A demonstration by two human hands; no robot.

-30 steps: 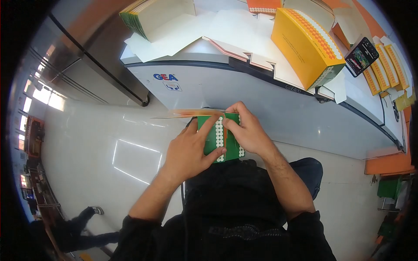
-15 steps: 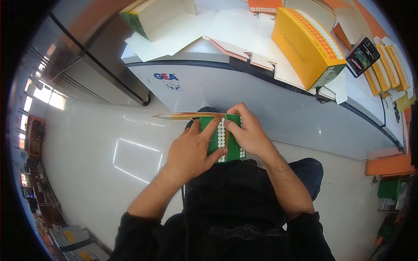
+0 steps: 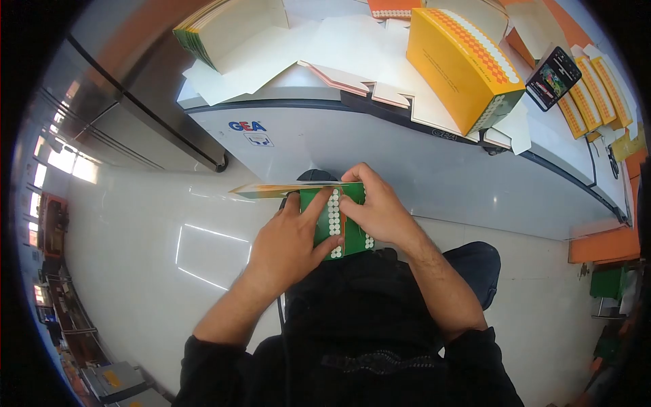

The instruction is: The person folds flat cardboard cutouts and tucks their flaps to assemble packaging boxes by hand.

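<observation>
A green carton [image 3: 354,234] with columns of white dots and an orange strip lies on my lap. A thin flap [image 3: 264,191] sticks out to the left from its far edge. My left hand [image 3: 288,237] rests on the carton's left part, its fingers spread over the green face and the thumb by the white dots. My right hand [image 3: 376,210] grips the far right part, with the index finger over the far edge and the thumb on the green face. The carton's underside is hidden.
Ahead stands a white GEA freezer [image 3: 291,142]. On it are a yellow box [image 3: 454,74], flat white cardboard [image 3: 332,44], stacked green-edged cartons [image 3: 196,47], a phone [image 3: 554,78] and several small yellow boxes [image 3: 597,91]. Metal doors [image 3: 149,88] stand at the left.
The view has shifted slightly, so the freezer and its boxes appear a little further left. Both hands keep nearly the same hold on the carton. The person at the lower left has left the view.
</observation>
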